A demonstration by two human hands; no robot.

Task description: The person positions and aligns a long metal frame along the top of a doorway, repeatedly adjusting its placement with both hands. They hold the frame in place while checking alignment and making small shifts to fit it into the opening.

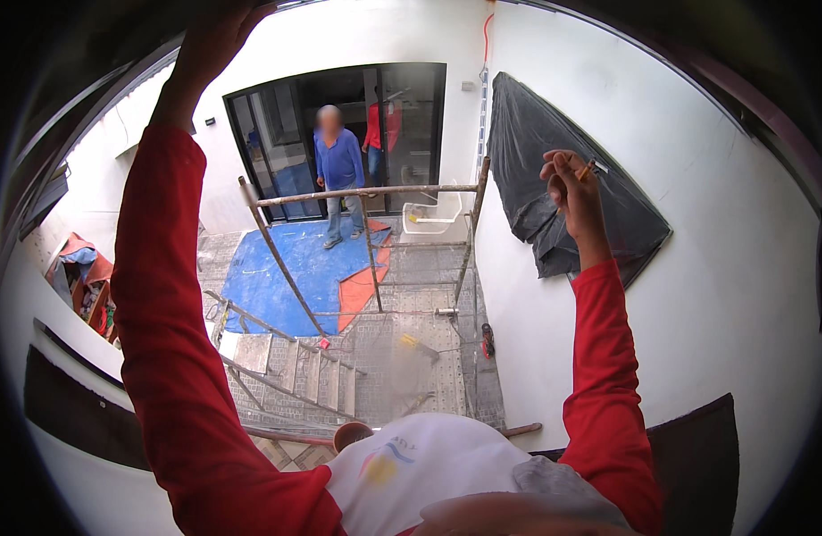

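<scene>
My left hand (216,49) is raised high at the upper left, against the dark upper rim of the view. Its fingers are mostly cut off or dark, so whether it grips anything does not show. At the right, my right hand (567,183) is held up with bent fingers closed round a thin yellow-orange stick (586,171), pencil-like, with a pale bit by its upper end. Behind that hand, a black plastic sheet (598,219) covers part of the white wall (723,232); the hand appears apart from it.
Below me stands a metal scaffold frame (375,189) with slanting steps (317,375). A blue tarp (272,268) with an orange part (362,290) covers some floor. A person in a blue top (339,161) stands by the glass doors (415,125); another red-clad figure (373,125) shows there.
</scene>
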